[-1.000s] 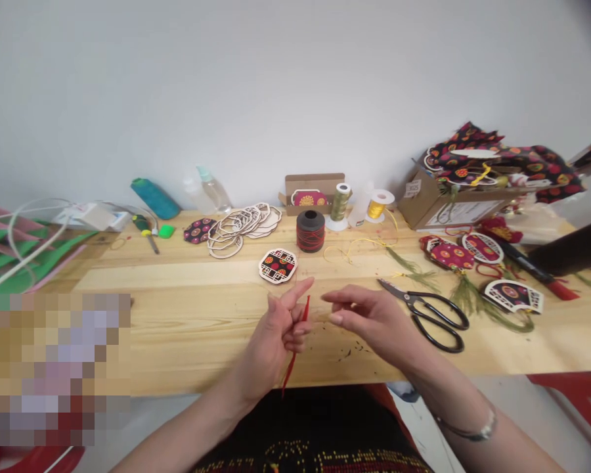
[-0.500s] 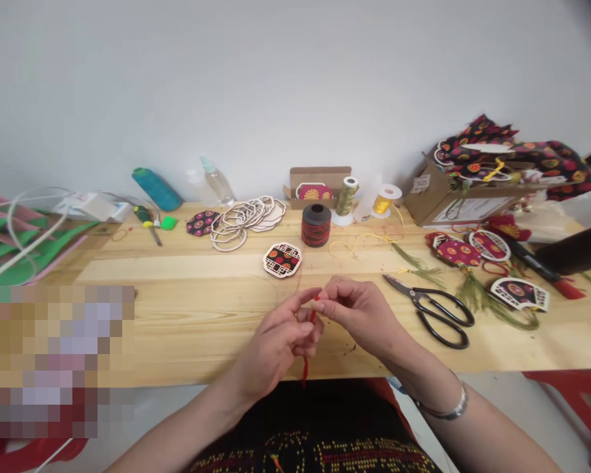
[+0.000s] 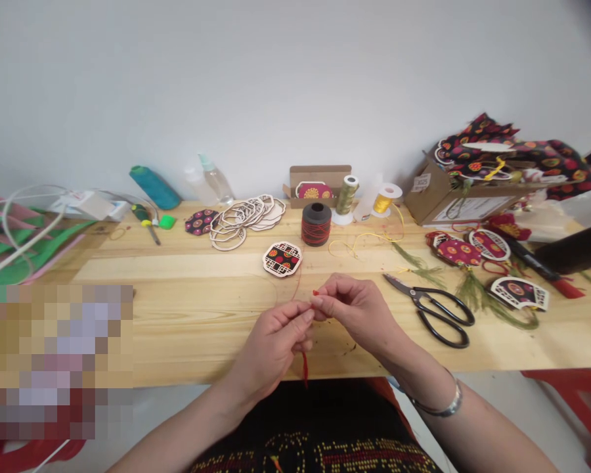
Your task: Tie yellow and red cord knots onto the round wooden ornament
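"How much room is there around the hands?"

"Plenty to the left and ahead. The left hand (image 3: pixel 270 348) and right hand (image 3: pixel 354 312) work just in from the front edge of the pine workbench (image 3: pixel 187 269), with bare wood stretching left of them. A fretwork wooden ornament (image 3: pixel 282 259) sits ahead, near the fingertips but not touching them."

"And on the right?"

"That side is tighter. Black-handled scissors (image 3: pixel 438 316) lie just beside the right hand, and green tassels (image 3: pixel 477 295) lie beyond them. Farther back are a spool of dark thread (image 3: pixel 316 223) and a stack of wooden frames (image 3: pixel 246 220). The lower left corner of the view is blurred out, so I can't tell what's there."

"What are the hands doing?"

"Both are closed narrow, meeting at the fingertips in a tight pinch around a red cord (image 3: pixel 305 368). A tiny red tip pokes out above the fingers, and the tail hangs below the left hand, down to about the table's front edge. The middle of the cord is hidden by the fingers."

"Is that different from before?"

"Yes. In the earliest view the hands stood apart with their fingers spread, and a longer length of cord showed upright in the left hand. Now they've closed together, and far less cord shows."
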`<state>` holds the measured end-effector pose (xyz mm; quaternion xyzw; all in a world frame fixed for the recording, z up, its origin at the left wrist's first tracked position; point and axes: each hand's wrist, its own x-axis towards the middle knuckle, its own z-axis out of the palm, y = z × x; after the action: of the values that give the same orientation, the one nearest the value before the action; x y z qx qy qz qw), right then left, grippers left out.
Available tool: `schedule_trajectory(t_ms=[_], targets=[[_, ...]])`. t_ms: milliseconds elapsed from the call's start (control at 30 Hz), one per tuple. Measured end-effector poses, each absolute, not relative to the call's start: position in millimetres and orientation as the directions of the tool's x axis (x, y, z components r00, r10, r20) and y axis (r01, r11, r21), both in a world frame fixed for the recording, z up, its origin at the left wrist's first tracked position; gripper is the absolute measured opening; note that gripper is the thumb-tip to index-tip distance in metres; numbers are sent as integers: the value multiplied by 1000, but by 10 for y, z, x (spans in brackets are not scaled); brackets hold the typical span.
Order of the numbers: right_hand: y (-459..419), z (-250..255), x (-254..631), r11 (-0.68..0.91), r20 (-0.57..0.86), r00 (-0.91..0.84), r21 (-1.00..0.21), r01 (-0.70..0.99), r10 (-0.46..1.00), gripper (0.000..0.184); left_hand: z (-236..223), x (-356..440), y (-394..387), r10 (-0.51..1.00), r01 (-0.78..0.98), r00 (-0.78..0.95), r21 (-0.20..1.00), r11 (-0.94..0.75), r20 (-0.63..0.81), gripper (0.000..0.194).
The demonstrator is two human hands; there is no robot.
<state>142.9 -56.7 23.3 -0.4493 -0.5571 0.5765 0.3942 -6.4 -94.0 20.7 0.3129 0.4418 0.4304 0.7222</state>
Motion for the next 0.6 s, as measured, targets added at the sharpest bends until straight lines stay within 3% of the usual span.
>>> schedule_trajectory(t_ms=[67,133,233,300,367,500,600], targets=[[-531,218,1436,29,-9,-301,-992,121,954,24,213,-90,-946,911,-347,207,843,410,-358,15],[-473,207,1435,235,127,-313,-912,337,941,21,237,-137,-952,932,-377,152,852,362,-329,13],[-382,205,1381,563,227,-528,-503,656,818,14,289,-220,-960,959,-438,53,856,274,-279,10],[-338,201,1302,726,168,-709,-236,646,685,14,313,-265,-967,966,-466,4,854,232,-260,10],[-305,180,1202,836,141,-824,-89,541,548,15,318,-296,-977,967,-487,-26,848,209,-253,8],[-201,145,1028,919,183,-901,-27,394,392,21,289,-332,-1001,965,-511,-45,836,199,-257,7],[-5,308,966,888,237,-856,-105,447,459,22,274,-347,-1012,960,-507,-40,834,218,-276,9]])
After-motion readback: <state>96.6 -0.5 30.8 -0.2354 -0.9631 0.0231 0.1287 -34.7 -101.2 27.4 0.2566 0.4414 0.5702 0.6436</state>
